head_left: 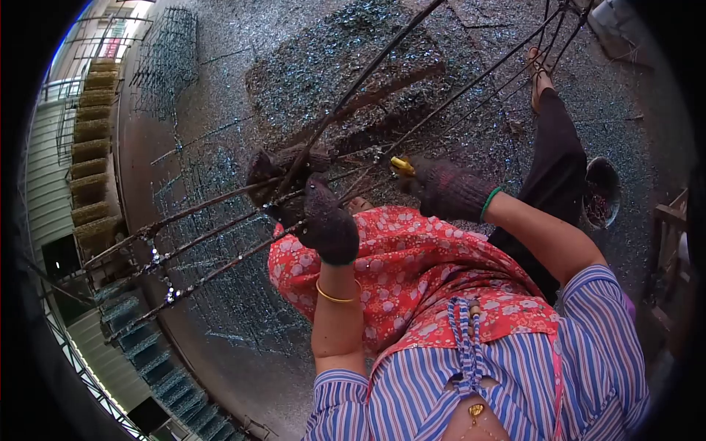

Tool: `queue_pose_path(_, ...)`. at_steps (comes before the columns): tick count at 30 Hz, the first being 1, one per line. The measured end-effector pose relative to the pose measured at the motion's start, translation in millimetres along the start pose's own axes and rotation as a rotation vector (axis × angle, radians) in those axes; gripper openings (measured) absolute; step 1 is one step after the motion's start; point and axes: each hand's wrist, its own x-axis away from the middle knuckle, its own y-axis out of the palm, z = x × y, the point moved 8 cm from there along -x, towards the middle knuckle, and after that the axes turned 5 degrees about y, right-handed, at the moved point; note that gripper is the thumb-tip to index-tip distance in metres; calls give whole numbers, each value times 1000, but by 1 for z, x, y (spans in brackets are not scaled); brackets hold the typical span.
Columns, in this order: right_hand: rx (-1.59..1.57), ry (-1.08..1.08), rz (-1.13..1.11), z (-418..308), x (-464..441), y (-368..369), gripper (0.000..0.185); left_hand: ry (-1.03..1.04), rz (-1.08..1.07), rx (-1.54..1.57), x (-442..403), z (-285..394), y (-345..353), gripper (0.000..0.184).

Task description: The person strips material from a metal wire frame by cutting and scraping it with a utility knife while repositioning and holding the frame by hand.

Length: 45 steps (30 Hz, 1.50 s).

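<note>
My left hand, in a dark knitted glove, is closed around a dark metal rod frame in front of my lap. Several thin rods of this frame run from the lower left to the upper right, and shiny bits cling to some joints. Just to the right, my right hand, gloved too, is closed on a small tool with a yellow handle. The tool's working end lies near the rods, but its exact kind is unclear. A red floral apron covers my lap under both hands.
A heap of glittering bluish scraps spreads over the floor ahead. A bucket stands at the right, past my outstretched leg. Wire racks stand at the upper left, with rows of yellow and blue stacks along the left side.
</note>
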Motion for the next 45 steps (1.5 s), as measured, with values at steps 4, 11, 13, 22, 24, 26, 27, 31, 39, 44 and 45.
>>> queue_pose_path(4,-463,232,-346,-12,9,6,27,391,-65,-92,-5,37,12,40)
queue_pose_path(11,-318,226,-219,-7,20,-28,30,184,4,-46,24,-8,6,44)
queue_pose_path(13,-311,192,-186,-11,17,-24,30,128,21,-22,27,-21,10,46)
queue_pose_path(22,-47,-106,-100,16,3,-7,28,-54,-27,-144,-15,33,8,47)
queue_pose_path(24,266,-153,88,16,6,-27,37,351,-299,-561,-9,33,14,43)
queue_pose_path(26,334,-107,27,0,13,-26,35,255,-243,-404,-1,7,8,41)
queue_pose_path(27,411,-68,-33,-2,14,-22,34,159,-176,-251,0,-4,4,40)
queue_pose_path(31,423,-66,-26,24,-15,13,33,183,-156,-341,-2,9,7,39)
queue_pose_path(39,149,-30,72,24,-2,33,38,5,-54,-72,0,16,7,38)
queue_pose_path(44,230,29,72,44,-21,39,41,35,-51,-106,4,20,8,39)
queue_pose_path(45,230,41,90,40,-17,36,39,51,-43,-115,2,20,10,39)
